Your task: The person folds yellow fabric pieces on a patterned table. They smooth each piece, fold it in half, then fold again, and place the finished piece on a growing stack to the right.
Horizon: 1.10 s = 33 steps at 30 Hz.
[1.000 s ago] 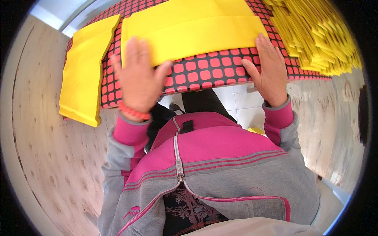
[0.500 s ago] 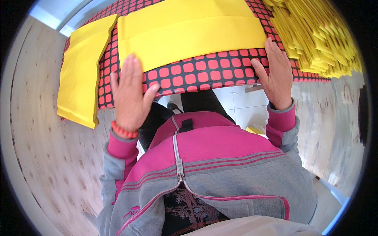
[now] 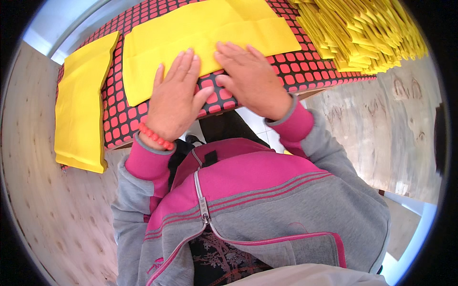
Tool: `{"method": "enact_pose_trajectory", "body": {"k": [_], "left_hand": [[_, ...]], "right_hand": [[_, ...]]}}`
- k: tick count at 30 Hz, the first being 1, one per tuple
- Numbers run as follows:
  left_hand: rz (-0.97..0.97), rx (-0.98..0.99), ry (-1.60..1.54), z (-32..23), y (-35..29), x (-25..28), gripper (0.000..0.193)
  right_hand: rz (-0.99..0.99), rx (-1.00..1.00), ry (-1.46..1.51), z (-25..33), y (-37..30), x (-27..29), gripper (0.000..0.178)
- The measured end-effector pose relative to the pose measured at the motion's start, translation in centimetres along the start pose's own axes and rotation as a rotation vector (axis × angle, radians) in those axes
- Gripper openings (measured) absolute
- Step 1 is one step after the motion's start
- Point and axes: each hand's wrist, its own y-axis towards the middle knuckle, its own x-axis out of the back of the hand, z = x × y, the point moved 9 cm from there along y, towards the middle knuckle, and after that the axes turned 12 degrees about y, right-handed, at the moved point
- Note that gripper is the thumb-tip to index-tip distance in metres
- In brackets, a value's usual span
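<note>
Head view: yellow sheet (image 3: 205, 38) lies partly under left fingers (image 3: 181, 66) and right fingers (image 3: 234, 55).

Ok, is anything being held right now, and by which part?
Nothing is held: the left hand and right hand are both open, palms down, across the near edge of the middle yellow piece.

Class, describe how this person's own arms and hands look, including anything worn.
The bare left hand and right hand wear no gloves. Grey fabric sleeves with magenta panels end in magenta cuffs edged in grey. A red beaded bracelet is worn on the left.
</note>
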Motion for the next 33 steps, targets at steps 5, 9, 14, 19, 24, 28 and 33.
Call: {"method": "enact_pose_trajectory", "body": {"k": [5, 9, 14, 19, 24, 28, 33], "left_hand": [[-0.015, 0.139, 0.051, 5.1, -4.4, 0.1, 0.067], [0.005, 0.226, 0.123, 7.2, -7.5, 0.8, 0.07], [-0.092, 0.265, 0.228, 6.7, -7.6, 3.8, 0.066], [-0.229, 0.022, 0.13, 1.1, -1.2, 4.4, 0.058], [0.087, -0.039, 0.115, 0.3, 3.2, 1.6, 0.056], [0.092, -0.054, 0.177, 0.7, 2.9, 1.2, 0.051], [-0.068, -0.124, 0.257, 2.0, 2.2, 1.3, 0.049]], "right_hand": [[-0.053, -0.137, -0.092, -6.5, -4.1, 5.6, 0.049], [-0.133, -0.173, -0.126, -9.3, -6.1, 8.6, 0.047], [-0.173, -0.246, -0.257, -8.8, -5.3, 9.1, 0.051], [-0.048, 0.094, -0.063, -3.5, -1.4, 5.8, 0.055], [-0.004, 0.118, 0.009, -3.8, 0.4, 5.0, 0.053], [-0.018, 0.148, -0.035, -6.0, 0.0, 6.1, 0.048], [0.032, 0.07, -0.154, -8.6, -0.4, 8.5, 0.046]]}}
